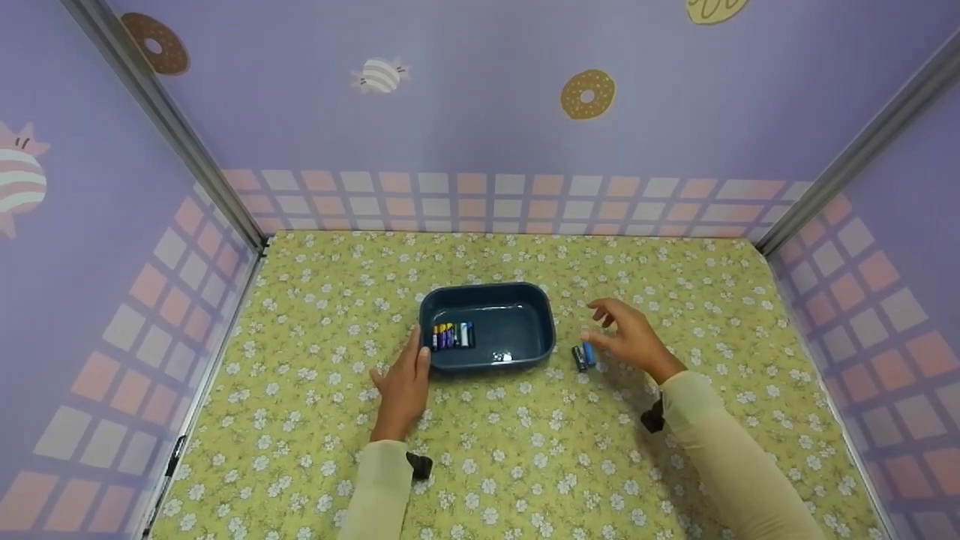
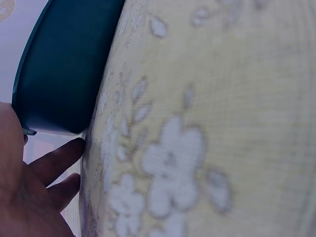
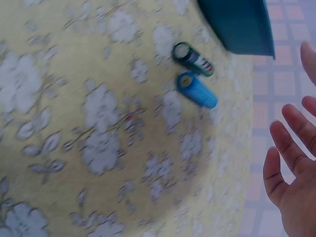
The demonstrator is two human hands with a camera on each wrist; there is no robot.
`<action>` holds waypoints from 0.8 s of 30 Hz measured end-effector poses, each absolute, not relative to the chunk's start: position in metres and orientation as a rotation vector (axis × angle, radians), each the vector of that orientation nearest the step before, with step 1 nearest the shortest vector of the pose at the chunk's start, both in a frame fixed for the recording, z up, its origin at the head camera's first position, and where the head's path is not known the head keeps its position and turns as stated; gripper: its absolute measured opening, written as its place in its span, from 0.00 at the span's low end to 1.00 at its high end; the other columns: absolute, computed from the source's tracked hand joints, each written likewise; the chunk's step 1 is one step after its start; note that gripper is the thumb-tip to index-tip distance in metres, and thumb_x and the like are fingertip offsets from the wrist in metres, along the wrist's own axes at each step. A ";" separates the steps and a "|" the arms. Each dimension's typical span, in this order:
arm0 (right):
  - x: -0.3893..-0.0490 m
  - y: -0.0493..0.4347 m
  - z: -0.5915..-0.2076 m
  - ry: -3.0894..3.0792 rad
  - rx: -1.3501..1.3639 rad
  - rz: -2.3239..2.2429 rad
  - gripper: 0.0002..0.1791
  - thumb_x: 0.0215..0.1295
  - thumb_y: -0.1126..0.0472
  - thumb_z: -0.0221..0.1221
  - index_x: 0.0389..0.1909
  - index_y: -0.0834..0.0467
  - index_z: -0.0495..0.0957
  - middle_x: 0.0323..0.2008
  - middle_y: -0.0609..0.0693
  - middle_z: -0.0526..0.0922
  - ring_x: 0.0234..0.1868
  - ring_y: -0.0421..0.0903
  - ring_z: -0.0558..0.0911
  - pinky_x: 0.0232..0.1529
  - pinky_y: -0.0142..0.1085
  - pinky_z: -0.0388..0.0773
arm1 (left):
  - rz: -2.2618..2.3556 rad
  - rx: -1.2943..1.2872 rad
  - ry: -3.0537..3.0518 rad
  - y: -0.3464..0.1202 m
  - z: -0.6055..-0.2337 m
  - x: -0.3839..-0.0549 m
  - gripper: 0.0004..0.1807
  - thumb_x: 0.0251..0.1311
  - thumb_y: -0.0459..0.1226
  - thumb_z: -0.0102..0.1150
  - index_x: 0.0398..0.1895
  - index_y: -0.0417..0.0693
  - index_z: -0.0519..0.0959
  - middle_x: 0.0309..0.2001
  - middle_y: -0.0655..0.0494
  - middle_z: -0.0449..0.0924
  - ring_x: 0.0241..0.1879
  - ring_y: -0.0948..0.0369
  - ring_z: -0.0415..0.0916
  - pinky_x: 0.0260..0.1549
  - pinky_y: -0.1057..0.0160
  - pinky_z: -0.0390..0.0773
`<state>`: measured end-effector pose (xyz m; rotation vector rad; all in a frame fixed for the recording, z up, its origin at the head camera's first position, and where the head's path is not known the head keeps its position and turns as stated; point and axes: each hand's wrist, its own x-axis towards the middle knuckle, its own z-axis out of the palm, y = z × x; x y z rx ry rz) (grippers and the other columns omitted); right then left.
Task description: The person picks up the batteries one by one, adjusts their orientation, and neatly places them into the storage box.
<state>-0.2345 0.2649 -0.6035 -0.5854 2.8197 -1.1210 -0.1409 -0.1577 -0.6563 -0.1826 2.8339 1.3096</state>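
A dark teal plastic tub (image 1: 525,361) stands on the flowered cloth in the head view. Inside, along its left side, several batteries (image 1: 450,335) lie in a row, some purple with yellow ends. My left hand (image 1: 405,379) holds the tub's near left corner between thumb and forefinger; two other fingers (image 2: 57,163) stretch out below the rim in the left wrist view. To the tub's right, a blue battery (image 3: 197,91) and a dark green battery (image 3: 192,59) lie side by side on the cloth. Just above them hovers my right hand (image 1: 630,337), fingers apart, holding nothing.
A yellow-green flowered cloth (image 1: 315,420) covers the table. Purple walls with a pink and white checked band (image 1: 472,196) rise at the back and both sides. Metal posts (image 1: 180,142) stand at the back corners.
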 end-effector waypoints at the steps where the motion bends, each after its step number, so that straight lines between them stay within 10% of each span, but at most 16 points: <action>1: -0.234 0.266 -0.605 2.810 -0.582 -1.116 0.32 0.64 0.46 0.70 0.66 0.49 0.74 0.53 0.57 0.81 0.51 0.57 0.81 0.50 0.54 0.80 | 1.308 -0.188 2.834 -0.158 -0.656 -0.141 0.36 0.75 0.68 0.23 0.83 0.75 0.43 0.80 0.61 0.56 0.78 0.47 0.58 0.69 0.26 0.18; 24: -0.223 0.285 -0.637 2.656 -0.535 -1.066 0.41 0.55 0.48 0.76 0.69 0.52 0.73 0.57 0.54 0.80 0.55 0.52 0.80 0.53 0.54 0.79 | 1.279 -0.192 2.816 -0.157 -0.655 -0.141 0.37 0.74 0.69 0.21 0.83 0.76 0.41 0.81 0.59 0.53 0.79 0.46 0.56 0.69 0.27 0.17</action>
